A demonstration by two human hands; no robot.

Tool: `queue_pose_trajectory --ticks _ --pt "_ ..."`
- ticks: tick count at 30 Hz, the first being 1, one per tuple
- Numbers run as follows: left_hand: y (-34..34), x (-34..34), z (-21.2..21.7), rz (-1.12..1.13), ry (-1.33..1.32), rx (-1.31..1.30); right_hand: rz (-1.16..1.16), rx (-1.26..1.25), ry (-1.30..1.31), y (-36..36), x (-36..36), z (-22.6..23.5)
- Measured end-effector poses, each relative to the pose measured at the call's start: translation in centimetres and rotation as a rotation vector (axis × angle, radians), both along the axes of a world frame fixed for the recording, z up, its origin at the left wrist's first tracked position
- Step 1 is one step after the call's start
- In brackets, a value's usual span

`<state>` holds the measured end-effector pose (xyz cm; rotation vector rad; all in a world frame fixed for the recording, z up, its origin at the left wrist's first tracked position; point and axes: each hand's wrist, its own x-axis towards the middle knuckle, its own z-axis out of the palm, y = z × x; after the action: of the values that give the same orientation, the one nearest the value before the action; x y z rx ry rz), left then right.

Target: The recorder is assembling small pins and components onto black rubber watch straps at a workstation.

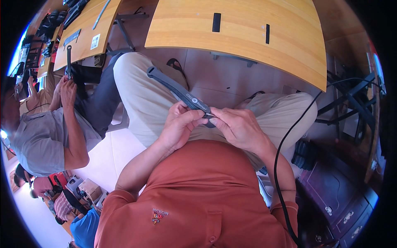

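Observation:
Between my hands, over my lap, is a long dark grey strap-like piece [173, 88] with a slot in its far, rounded end and white print near its lower end. It slants away up and to the left; I cannot tell its exact kind. My left hand [180, 124] is closed, thumb and fingers pinching its near end from the left. From the right, my right hand [235, 126] pinches the same end, fingertips almost meeting the left ones. Something thin and light shows between the fingertips, too small to name. The fingers partly hide the near end.
A wooden table [248, 53] stands ahead, with two black strips [216, 22] [267, 34] on it. At left, a seated person [45, 136] holds a similar dark piece [69, 58] beside another table [89, 29]. A black cable [278, 165] runs past my right arm; dark purple cabinets [335, 194] stand at right.

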<state>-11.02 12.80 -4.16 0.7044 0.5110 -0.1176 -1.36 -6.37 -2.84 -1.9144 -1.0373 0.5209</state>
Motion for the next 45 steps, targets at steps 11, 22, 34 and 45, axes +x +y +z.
queue_pose_trajectory --ticks 11,22,34,45 --pt "-0.1 0.2 0.0 -0.008 0.041 -0.003 0.009 0.039 0.217 0.3 0.1 -0.1" --pt "-0.1 0.0 -0.4 0.017 0.075 0.011 -0.024 0.049 0.418 0.6 -0.1 -0.7" --pt "-0.4 -0.3 -1.0 0.038 0.061 0.087 0.068 -0.086 0.377 0.6 0.9 0.1" --pt "-0.8 -0.2 -0.6 -0.028 0.054 0.128 -0.043 0.161 0.515 0.3 0.4 -2.7"
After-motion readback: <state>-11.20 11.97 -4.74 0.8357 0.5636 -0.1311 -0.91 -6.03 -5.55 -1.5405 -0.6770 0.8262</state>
